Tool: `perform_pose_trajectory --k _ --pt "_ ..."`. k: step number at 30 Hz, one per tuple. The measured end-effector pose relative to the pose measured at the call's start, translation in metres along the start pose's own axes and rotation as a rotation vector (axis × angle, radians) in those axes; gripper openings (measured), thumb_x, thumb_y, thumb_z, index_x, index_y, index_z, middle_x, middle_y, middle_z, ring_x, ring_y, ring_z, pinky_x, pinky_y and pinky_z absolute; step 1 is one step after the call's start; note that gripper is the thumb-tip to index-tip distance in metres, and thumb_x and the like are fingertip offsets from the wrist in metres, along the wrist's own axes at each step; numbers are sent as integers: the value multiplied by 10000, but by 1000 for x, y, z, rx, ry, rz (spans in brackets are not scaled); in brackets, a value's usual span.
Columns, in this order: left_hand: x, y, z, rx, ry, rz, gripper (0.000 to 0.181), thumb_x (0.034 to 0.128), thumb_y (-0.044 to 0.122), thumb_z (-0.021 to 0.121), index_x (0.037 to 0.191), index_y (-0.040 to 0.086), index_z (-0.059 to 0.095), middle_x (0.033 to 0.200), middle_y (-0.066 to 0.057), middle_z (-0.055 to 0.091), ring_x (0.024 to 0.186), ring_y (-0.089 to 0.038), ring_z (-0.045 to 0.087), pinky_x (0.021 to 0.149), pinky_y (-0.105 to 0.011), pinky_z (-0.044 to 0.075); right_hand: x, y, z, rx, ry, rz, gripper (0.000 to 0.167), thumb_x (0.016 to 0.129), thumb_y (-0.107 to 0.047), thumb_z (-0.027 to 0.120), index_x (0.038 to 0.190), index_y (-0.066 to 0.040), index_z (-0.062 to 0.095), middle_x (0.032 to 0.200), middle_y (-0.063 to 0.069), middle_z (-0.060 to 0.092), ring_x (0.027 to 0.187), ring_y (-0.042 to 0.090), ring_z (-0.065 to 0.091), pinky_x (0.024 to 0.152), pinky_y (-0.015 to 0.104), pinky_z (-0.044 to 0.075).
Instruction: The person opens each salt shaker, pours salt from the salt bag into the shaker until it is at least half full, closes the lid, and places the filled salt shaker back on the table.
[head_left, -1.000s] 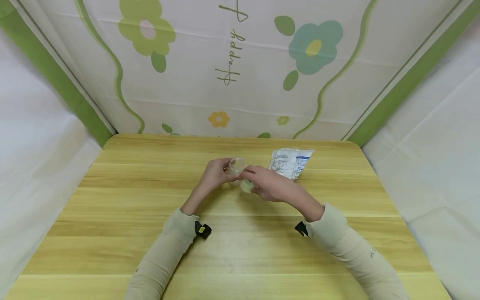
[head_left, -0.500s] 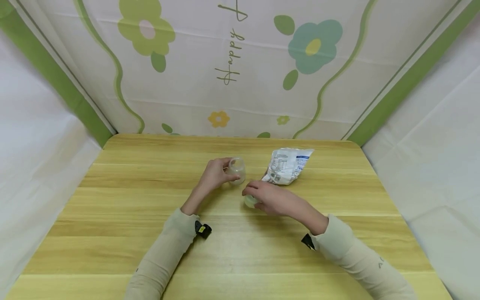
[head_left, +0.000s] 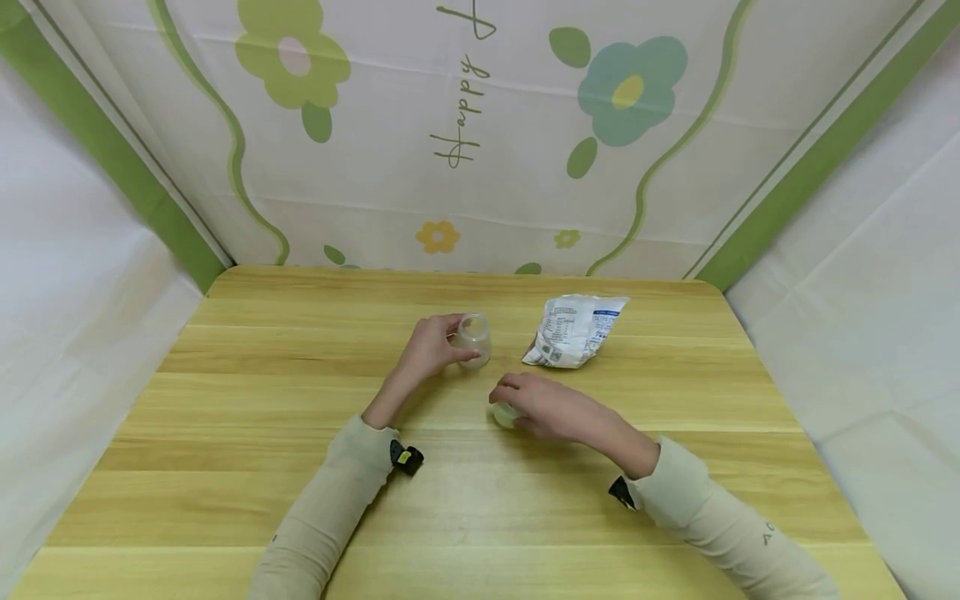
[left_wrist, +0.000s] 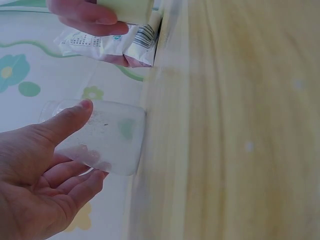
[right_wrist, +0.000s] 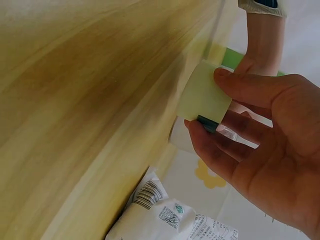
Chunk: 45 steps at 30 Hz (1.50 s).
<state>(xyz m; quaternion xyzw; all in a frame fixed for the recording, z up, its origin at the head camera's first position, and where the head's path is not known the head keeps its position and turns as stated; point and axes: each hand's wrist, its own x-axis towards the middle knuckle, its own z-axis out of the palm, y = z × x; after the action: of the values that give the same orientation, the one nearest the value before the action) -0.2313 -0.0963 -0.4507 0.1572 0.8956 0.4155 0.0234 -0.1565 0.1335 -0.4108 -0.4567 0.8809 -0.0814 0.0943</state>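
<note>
- Starting at the left: gripping the clear jar (head_left: 481, 340) with the left hand (head_left: 429, 348), thumb pressed against one wall, fingers curled along the other.
- See the jar standing upright, seemingly resting on the wooden table (head_left: 450, 517), mouth up and uncovered, a few specks (left_wrist: 106, 124) visible at the wall (inside or outside, impossible to tell from here).
- Across to the middle: pinching the pale green cylinder (right_wrist: 202, 95) between thumb and fingertips of the right hand (head_left: 543, 407), low over the wood, nearer the person than the jar and clearly apart from it. Hard to tell about contact with the table.
- Look at the dark green patch (right_wrist: 207, 123) on the cylinder's side, right by the fingertips.
- So, judging the step in hand: apparently bracing the jar on the left while handling the cylinder separately on the right.
- Next move, by best guess: calls for choosing between setting the cylinder down flat before letting go and lining it up over the jar's mouth; either way, wants a steady left grip, soft enough not to tip the jar.
- Finally, further right: spot the white packet (head_left: 576, 329), crumpled, lying beyond the right hand, untouched by either hand.
</note>
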Motion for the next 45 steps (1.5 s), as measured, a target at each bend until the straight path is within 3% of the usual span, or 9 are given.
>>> perform_pose_trajectory --k 12,23,30,34,40,45 --pt "0 0 -1 -7 -1 -3 652 800 258 850 1354 23 599 1251 -156 694 1170 -314 665 962 -416 560 -1 2 7 12 -52 27 405 883 -119 757 1267 -127 626 1258 45 622 1145 218 623 970 359 540" --pt "1 -1 1 -7 1 -1 642 799 255 851 1345 22 607 1240 -159 699 1159 -319 671 955 -423 563 -3 2 12 7 -50 25 400 869 -115 769 1246 -149 640 1236 36 634 1130 214 628 962 364 543" --pt "1 -2 1 -4 11 4 638 793 256 855 1334 19 615 1231 -162 702 1145 -322 677 944 -423 569 -5 2 1 30 -48 80 526 872 -280 781 1338 -132 587 1299 53 608 1169 227 610 967 377 540" --pt "2 -2 1 -24 11 -2 640 784 244 862 1327 10 617 1228 -164 703 1148 -321 676 956 -418 563 -12 7 -12 58 5 125 520 891 -291 759 1340 -96 583 1314 77 607 1191 249 605 994 402 524" --pt "1 -2 3 -38 0 -22 653 776 234 867 1332 7 611 1246 -170 693 1161 -318 672 967 -407 557 -31 26 -23 115 152 155 477 901 -251 747 1311 -63 591 1299 97 625 1177 270 623 974 428 536" --pt "2 -2 2 -34 13 -22 652 774 234 868 1328 4 613 1236 -171 697 1155 -323 674 965 -411 558 -45 44 -30 153 209 194 472 903 -222 742 1304 -24 590 1279 143 644 1131 309 647 942 461 548"
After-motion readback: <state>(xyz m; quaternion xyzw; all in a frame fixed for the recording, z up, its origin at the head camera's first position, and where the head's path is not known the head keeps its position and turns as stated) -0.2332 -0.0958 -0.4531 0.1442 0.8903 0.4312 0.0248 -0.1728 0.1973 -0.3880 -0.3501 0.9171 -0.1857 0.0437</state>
